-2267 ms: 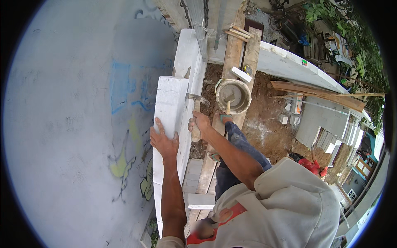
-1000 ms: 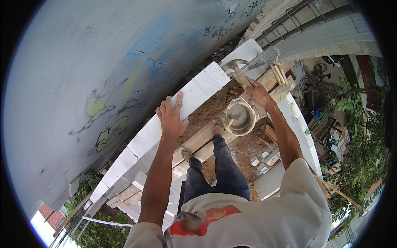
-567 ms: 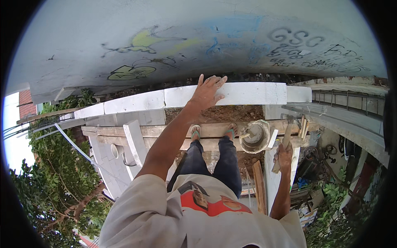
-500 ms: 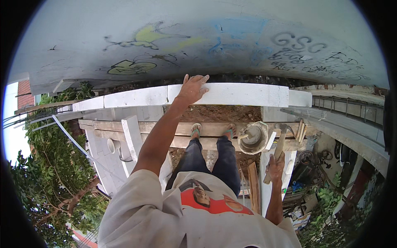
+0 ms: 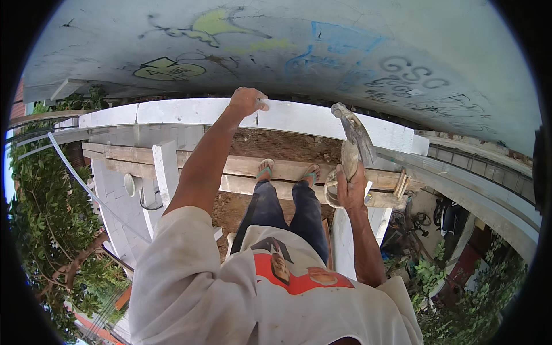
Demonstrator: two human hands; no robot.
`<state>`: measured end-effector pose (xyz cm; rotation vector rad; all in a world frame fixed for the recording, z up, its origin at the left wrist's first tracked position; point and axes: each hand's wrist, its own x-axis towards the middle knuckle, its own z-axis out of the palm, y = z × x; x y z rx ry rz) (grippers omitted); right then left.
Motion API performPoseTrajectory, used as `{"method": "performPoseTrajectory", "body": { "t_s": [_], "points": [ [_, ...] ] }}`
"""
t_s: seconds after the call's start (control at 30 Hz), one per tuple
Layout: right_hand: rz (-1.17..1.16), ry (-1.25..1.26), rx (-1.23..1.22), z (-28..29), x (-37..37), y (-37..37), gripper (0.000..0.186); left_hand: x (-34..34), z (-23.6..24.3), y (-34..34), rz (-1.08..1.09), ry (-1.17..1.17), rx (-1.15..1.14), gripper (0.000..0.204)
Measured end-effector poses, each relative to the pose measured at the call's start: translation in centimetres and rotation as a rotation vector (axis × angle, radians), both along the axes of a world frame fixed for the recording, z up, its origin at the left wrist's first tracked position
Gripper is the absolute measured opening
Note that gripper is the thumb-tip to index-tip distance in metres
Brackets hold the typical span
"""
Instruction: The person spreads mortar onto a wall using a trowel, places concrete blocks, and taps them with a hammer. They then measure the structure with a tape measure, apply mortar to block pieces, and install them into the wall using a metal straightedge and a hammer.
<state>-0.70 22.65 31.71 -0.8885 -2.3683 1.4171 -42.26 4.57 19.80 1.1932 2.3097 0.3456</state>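
Note:
My left hand (image 5: pixel 247 102) rests on the top of a row of white blocks (image 5: pixel 310 117), its fingers curled in. A thin dark line shows on the block's face just below the thumb; what it is, or whether the fingers hold it, I cannot make out. My right hand (image 5: pixel 352 187) is wrapped around the handle of a hammer (image 5: pixel 355 138). The hammer is raised upright, its head in front of the block row, to the right of my left hand. Both the hammer and its head are smeared by motion.
My feet stand in sandals on wooden planks (image 5: pixel 241 167) below the blocks. A bucket (image 5: pixel 332 188) is partly hidden behind my right hand. A white post (image 5: pixel 165 172) rises on the left. A grey painted wall (image 5: pixel 276 52) stands beyond the row, with leafy branches (image 5: pixel 63 230) at left.
My right hand has lifted the hammer up and leftward from beside the bucket to the block row. My left hand has shifted left along the blocks, and its spread fingers have curled in.

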Motion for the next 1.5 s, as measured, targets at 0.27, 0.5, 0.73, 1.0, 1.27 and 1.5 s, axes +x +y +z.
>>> {"method": "performPoseTrajectory", "body": {
  "t_s": [0.27,0.5,0.73,1.0,1.27,1.5],
  "points": [
    [0.022,-0.401,0.066,-1.9,-2.7,-3.2,0.033,0.4,0.5,-1.5,0.046,-0.002,-0.127,0.046],
    [-0.012,-0.585,0.172,-3.2,-3.7,-0.6,0.037,-1.2,1.8,1.8,0.045,-0.033,-0.149,0.046],
    [-0.342,-0.365,-0.122,0.4,4.1,-12.1,0.038,-1.2,1.7,0.5,0.043,-0.037,-0.211,0.048],
    [-0.681,-0.750,-0.534,-11.8,24.3,-25.2,0.026,7.4,4.4,2.3,-0.165,0.320,0.056,0.064],
    [-1.452,-0.252,-1.228,-18.7,33.7,-24.9,0.016,21.9,0.3,-4.9,-0.689,-0.297,-0.274,0.064],
    [-1.532,0.179,-1.373,-38.3,43.1,-10.5,0.013,29.5,-12.4,-8.1,-0.298,-0.490,-0.924,0.105]
  ]
}}
